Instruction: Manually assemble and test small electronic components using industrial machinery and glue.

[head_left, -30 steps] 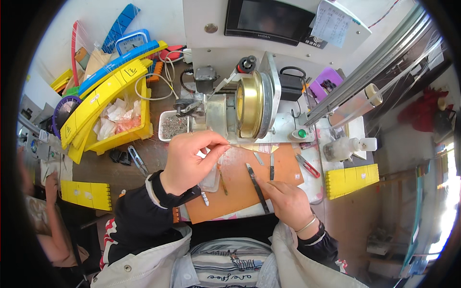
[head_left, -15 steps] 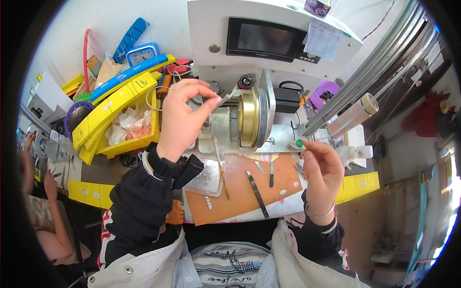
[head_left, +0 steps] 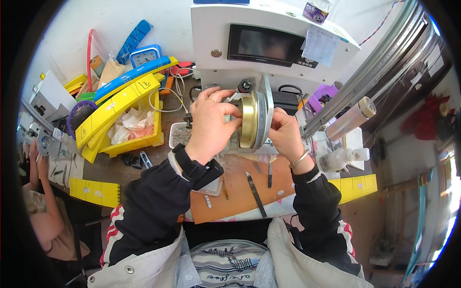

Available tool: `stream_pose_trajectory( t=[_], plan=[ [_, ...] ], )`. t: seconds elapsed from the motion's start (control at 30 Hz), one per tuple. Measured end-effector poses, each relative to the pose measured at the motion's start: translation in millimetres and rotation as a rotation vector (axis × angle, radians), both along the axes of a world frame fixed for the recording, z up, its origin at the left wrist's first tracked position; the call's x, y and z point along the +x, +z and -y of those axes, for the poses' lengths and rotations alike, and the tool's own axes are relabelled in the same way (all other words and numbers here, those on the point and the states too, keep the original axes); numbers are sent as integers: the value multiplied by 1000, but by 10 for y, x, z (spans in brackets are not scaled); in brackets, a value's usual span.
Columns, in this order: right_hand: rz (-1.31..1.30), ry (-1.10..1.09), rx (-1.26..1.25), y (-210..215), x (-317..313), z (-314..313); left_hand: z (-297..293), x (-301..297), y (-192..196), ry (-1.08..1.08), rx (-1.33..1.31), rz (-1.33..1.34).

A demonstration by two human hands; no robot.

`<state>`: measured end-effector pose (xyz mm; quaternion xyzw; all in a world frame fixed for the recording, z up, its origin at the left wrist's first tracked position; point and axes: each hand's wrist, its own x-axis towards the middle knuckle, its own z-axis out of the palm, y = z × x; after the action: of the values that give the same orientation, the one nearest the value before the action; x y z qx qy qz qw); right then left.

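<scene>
A brass-coloured ring [head_left: 248, 126] is mounted upright on a grey disc and plate [head_left: 263, 108] in the middle of a bench machine. My left hand [head_left: 211, 126] is at the ring's open left side, thumb and fingers pinched together at its mouth; whatever they hold is hidden. Against the right side of the plate, my right hand [head_left: 287, 137] has its fingers curled in, with the fingertips partly out of sight. Below both hands lies an orange-brown work mat [head_left: 230, 201] bearing a black-handled blade tool [head_left: 256, 194] and a shorter dark one [head_left: 270, 176].
A white machine housing with a dark screen [head_left: 264, 44] stands behind. Left are a yellow bin [head_left: 156, 137], stacked yellow strips [head_left: 113, 110] and a tray of small pieces [head_left: 179, 136]. Right are a clear bottle [head_left: 336, 159] and a clear tube [head_left: 348, 120]. Another person's arm [head_left: 48, 192] shows far left.
My right hand has left the green button and moved left and up to the plate. My left hand has moved right and lower, to the ring's mouth.
</scene>
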<state>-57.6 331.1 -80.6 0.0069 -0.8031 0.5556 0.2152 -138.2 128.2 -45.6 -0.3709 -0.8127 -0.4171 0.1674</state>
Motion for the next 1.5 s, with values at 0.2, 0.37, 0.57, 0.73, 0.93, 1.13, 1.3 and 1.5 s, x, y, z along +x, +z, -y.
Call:
stream_pose_trajectory(
  t=[0.2,0.37,0.57,0.73,0.93,1.13,1.3,1.5],
  plan=[
    [-24,-13,120,-39,-2,23,-3,28,-10,37,-46,-31],
    [-64,-229,163,180,283,44,120,26,8,30,12,-87],
    [69,-127,-64,631,971,245,432,408,503,-106,61,-127],
    [36,27,-63,894,1253,404,368,706,851,-352,-6,-257],
    [-6,115,34,1029,1408,423,321,768,857,-530,-62,-235],
    [-46,106,48,1003,1495,410,288,877,802,-621,63,56],
    [-342,-273,380,926,1569,431,277,952,802,-581,71,67],
    [-509,-280,589,907,1608,567,292,1008,789,-570,69,77]
  ],
)
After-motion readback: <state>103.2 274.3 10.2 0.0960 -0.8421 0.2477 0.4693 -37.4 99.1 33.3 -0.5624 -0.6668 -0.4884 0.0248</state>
